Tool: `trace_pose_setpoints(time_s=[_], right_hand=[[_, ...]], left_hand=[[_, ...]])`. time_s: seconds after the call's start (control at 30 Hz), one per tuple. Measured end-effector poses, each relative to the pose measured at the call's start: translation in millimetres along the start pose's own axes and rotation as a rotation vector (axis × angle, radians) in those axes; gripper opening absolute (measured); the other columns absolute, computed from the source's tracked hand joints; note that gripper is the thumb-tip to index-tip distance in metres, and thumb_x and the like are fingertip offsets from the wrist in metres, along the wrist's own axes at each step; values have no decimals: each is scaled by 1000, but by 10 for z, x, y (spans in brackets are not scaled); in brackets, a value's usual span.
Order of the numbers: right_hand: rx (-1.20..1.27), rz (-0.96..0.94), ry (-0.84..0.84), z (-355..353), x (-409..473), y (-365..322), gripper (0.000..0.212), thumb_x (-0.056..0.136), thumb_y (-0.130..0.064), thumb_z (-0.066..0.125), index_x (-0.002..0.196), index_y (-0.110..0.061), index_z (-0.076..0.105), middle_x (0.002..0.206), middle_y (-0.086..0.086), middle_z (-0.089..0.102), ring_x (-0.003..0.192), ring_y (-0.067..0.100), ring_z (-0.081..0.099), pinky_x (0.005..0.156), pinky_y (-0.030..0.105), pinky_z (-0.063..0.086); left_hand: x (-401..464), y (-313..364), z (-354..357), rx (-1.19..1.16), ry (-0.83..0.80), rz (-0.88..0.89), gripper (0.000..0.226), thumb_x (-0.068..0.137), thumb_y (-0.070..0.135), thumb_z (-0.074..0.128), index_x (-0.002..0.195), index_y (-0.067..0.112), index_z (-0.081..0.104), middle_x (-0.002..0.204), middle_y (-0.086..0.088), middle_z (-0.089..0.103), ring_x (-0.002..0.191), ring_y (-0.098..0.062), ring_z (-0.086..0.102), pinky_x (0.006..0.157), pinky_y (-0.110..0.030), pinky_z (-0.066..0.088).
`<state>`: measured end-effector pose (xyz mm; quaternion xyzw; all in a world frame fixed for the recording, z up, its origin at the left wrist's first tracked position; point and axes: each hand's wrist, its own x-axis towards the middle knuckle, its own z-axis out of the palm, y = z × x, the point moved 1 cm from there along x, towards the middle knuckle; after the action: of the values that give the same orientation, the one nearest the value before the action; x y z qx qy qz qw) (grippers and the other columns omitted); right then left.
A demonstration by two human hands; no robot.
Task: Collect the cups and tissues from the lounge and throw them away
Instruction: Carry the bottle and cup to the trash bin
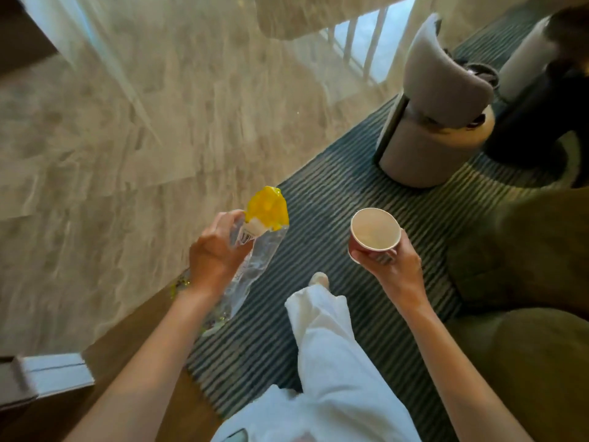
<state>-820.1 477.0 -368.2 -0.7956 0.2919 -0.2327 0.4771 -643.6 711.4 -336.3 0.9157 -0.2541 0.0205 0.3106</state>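
My left hand [214, 250] grips a crumpled clear plastic wrapper [255, 260] with a yellow printed end; its tail hangs down past my wrist. My right hand [392, 266] holds an empty red paper cup [375, 230] from below, white inside, its mouth tilted up toward me. Both hands are raised in front of me above the striped carpet [334, 193]. No tissues are in view.
I am walking; my white-trousered leg [328, 346] steps forward on the carpet. A grey round-based chair [436, 116] stands ahead right. A dark olive sofa [526, 282] lies at the right. Beige marble floor [143, 122] spreads left. A white box edge [47, 374] sits lower left.
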Motion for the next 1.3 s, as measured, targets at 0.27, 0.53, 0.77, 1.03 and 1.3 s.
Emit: trace_pose_setpoints(time_s=[0.27, 0.53, 0.77, 1.03, 1.3], right_hand=[[43, 15, 3, 27, 2165, 89, 68, 64, -27, 86, 123, -20, 53, 110, -5, 62, 100, 0, 60, 83, 16, 51], [64, 34, 41, 300, 3878, 139, 63, 67, -22, 86, 117, -37, 50, 107, -16, 60, 91, -9, 61, 74, 5, 47], [85, 113, 133, 690, 5717, 235, 61, 68, -18, 85, 118, -23, 51, 105, -10, 61, 93, -11, 59, 75, 5, 46], [98, 250, 294, 694, 7389, 409, 62, 68, -15, 84, 122, -13, 53, 104, 1, 64, 97, 2, 61, 85, 13, 49], [91, 328, 395, 314, 9320, 1071, 53, 67, -7, 84, 99, -33, 49, 80, -23, 56, 81, -21, 57, 76, -2, 41]], left_hand=[[2344, 421, 555, 75, -13, 168, 41, 75, 26, 79, 110, 12, 63, 93, -8, 70, 62, -34, 65, 51, -28, 39], [4108, 511, 1214, 55, -109, 198, 46, 78, 30, 76, 116, 10, 62, 103, -9, 68, 78, -32, 66, 58, -32, 44], [6106, 487, 1781, 62, -172, 240, 48, 74, 23, 79, 118, 11, 61, 115, -7, 64, 88, -37, 65, 67, -41, 49], [8067, 952, 2668, 28, -241, 368, 49, 63, 19, 85, 108, 14, 65, 105, -4, 68, 82, -34, 67, 62, -35, 49], [9854, 1650, 3910, -31, -263, 471, 50, 60, 14, 83, 100, 28, 57, 98, -3, 69, 75, -30, 66, 60, -25, 41]])
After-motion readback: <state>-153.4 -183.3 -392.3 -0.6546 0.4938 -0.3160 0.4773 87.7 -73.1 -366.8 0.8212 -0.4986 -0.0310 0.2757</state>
